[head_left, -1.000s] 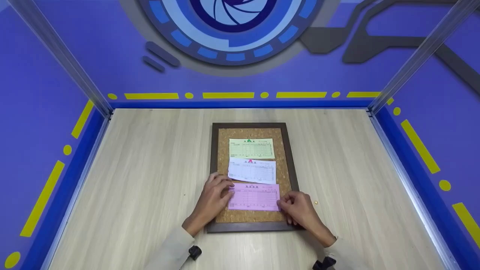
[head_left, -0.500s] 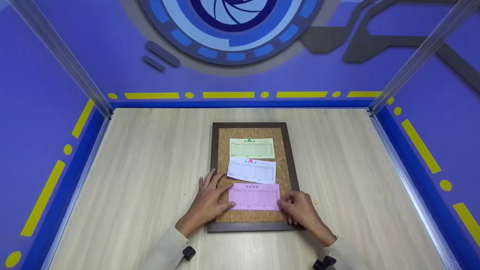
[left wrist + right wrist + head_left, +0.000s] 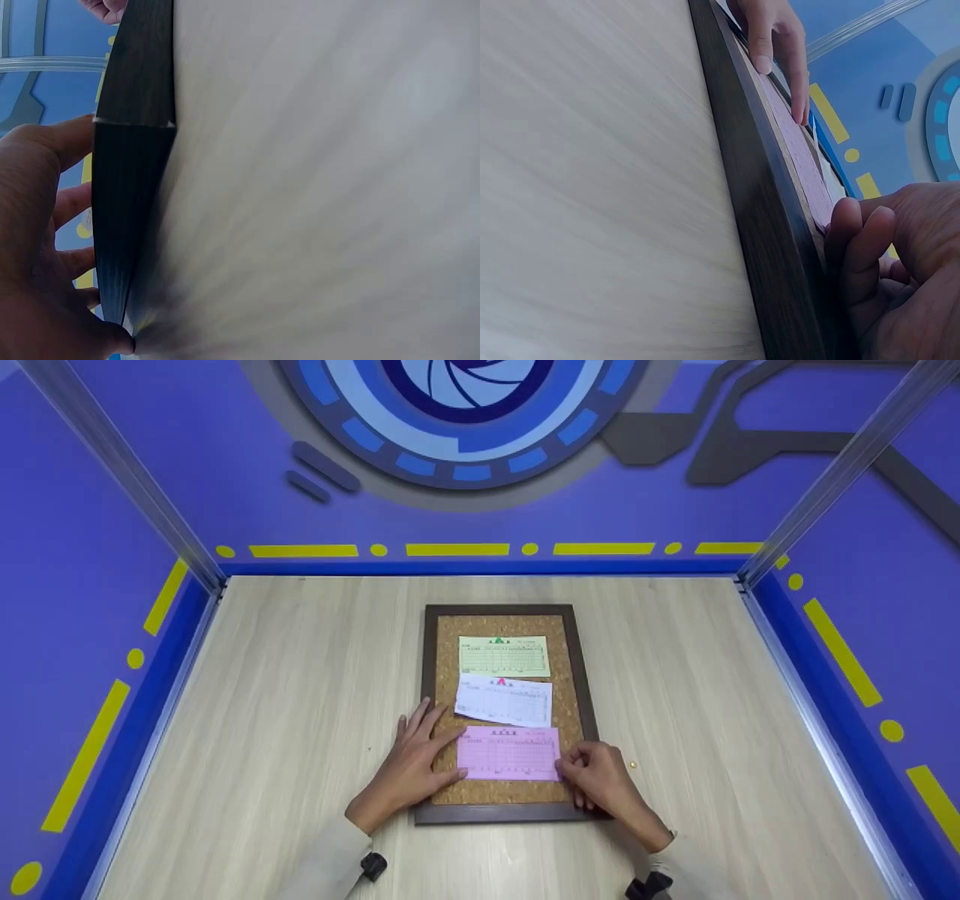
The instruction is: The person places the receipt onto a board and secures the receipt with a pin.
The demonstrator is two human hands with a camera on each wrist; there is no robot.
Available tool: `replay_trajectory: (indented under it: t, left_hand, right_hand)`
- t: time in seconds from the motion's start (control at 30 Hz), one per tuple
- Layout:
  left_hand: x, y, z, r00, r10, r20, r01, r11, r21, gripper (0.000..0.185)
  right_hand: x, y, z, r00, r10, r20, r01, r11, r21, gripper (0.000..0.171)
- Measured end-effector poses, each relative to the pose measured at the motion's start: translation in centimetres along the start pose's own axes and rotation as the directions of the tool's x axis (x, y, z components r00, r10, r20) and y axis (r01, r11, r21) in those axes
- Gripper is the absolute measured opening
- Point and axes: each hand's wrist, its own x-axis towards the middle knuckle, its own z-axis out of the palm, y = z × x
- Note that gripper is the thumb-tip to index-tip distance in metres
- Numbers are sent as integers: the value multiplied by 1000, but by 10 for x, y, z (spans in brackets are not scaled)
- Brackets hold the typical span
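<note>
A pink printed slip [image 3: 508,756] lies on the lower part of a dark-framed cork board [image 3: 510,793]. My left hand [image 3: 409,761] rests at the slip's left side with fingers spread, index finger and thumb touching its edge. At the right edge, my right hand [image 3: 600,780] pinches the slip between thumb and index finger, the other fingers curled over the frame. Above it are a white slip [image 3: 504,706] with a red pin [image 3: 501,682] and a light green slip [image 3: 504,658] with a green pin [image 3: 499,640]. In the right wrist view the pink slip [image 3: 802,161] shows edge-on.
A small gold-coloured piece [image 3: 633,765] lies on the wooden table [image 3: 300,675] right of the board. Blue-purple panels [image 3: 450,529] with yellow markings stand at the back and both sides. Each wrist bears a small black device.
The left hand has shifted slightly left and its fingers have spread apart, the thumb now lower on the slip's edge. My right hand and the slips have hardly moved.
</note>
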Motion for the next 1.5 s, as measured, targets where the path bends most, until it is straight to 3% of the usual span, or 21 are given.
replay_trajectory:
  t: [0.27,0.6,0.8,1.03,1.27,1.5]
  left_hand:
    - [-1,0,-1,1000,-9,11,9,1000,8,67]
    - [-1,1,-1,999,-14,29,14,1000,-4,68]
    - [-2,1,-1,999,-13,30,13,1000,-4,68]
    - [-1,-1,0,999,22,29,-22,1000,8,68]
    - [-2,-1,-1,998,24,57,-23,1000,-20,72]
    - [-2,-1,-2,998,32,51,-30,999,-31,71]
  right_hand:
    - [-1,-3,-6,999,-31,-11,31,999,19,14]
    - [0,1,-26,986,-88,-141,100,991,85,5]
    - [-2,12,-37,966,-121,-227,132,991,34,5]
    - [-8,24,-49,952,-114,-283,122,992,10,6]
    - [-13,39,-59,924,-111,-366,110,994,-24,9]
    - [-23,53,-72,909,-176,-376,158,984,-80,10]
